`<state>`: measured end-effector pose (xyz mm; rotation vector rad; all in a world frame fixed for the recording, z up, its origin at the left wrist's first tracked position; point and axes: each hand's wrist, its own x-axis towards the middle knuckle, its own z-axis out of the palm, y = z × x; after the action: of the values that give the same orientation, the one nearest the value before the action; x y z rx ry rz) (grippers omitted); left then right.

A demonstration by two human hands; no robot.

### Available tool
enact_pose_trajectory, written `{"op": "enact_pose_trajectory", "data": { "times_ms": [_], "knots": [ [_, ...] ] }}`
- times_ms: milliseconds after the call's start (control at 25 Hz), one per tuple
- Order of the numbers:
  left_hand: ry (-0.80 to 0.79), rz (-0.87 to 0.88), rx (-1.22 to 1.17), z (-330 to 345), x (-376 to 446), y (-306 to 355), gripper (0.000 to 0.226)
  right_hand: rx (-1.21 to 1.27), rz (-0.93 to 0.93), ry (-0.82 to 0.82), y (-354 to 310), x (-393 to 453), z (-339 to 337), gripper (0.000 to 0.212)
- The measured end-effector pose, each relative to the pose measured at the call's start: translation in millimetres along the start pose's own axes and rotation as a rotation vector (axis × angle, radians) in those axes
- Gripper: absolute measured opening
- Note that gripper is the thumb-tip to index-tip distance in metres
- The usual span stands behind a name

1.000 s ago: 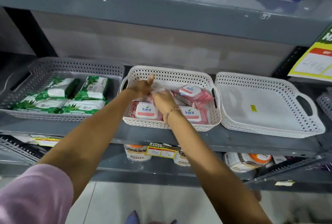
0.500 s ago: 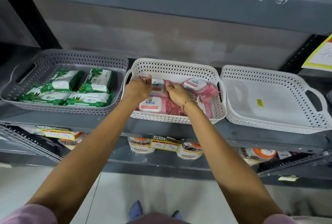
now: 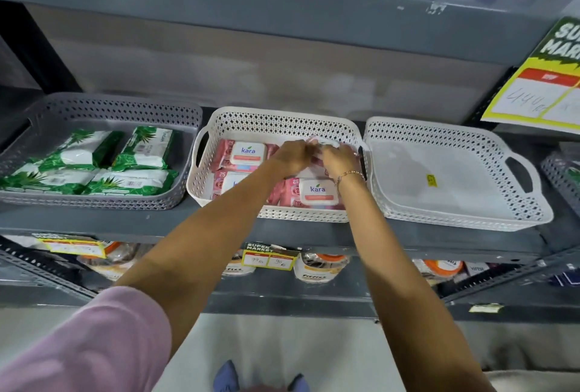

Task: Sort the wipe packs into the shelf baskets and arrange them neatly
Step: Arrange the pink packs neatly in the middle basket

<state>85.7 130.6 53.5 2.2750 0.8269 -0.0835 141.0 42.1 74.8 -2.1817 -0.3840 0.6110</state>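
The middle white basket (image 3: 282, 120) on the shelf holds several pink kara wipe packs. One lies flat at its back left (image 3: 246, 153), one at the front right (image 3: 314, 192), and one at the front left is partly hidden by my left arm. My left hand (image 3: 293, 156) and my right hand (image 3: 339, 156) meet over the back right corner and both grip a pink wipe pack (image 3: 323, 142), mostly hidden under the fingers. The grey basket (image 3: 103, 106) on the left holds several green wipe packs (image 3: 138, 149).
An empty white basket (image 3: 455, 178) with a yellow sticker stands to the right. Another basket's edge (image 3: 561, 171) shows at the far right. A yellow price sign (image 3: 539, 90) hangs on the right. The shelf above is close overhead. Jars and price tags sit on the shelf below.
Both hands moved from the basket's left and middle to its back right corner. The back-left and front-right pink packs now lie uncovered and flat.
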Motion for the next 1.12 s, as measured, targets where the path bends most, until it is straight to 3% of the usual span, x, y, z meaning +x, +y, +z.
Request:
{"op": "enact_pose_trajectory", "data": {
  "times_ms": [280, 480, 800, 960, 1120],
  "knots": [
    [0.097, 0.009, 0.051, 5.3, -10.6, 6.1, 0.068, -0.347, -0.224, 0.017, 20.9, 21.7, -19.1, 0.047],
    [0.188, 0.061, 0.144, 21.5, -24.2, -0.3, 0.065, -0.418, -0.289, -0.024, 27.3, 17.3, -20.6, 0.044],
    [0.170, 0.052, 0.105, 23.6, -48.2, 1.3, 0.059, -0.529, -0.277, -0.027, 32.6, 3.7, -22.4, 0.047],
    [0.239, 0.085, -0.005, 6.8, -67.9, -2.3, 0.038, -0.510, -0.331, 0.075, 23.6, -5.2, -15.5, 0.037],
    [0.491, 0.127, -0.046, -56.5, -87.0, -48.0, 0.033, -0.239, -0.466, 0.082, -16.3, -39.5, 13.5, 0.030]
  ]
}}
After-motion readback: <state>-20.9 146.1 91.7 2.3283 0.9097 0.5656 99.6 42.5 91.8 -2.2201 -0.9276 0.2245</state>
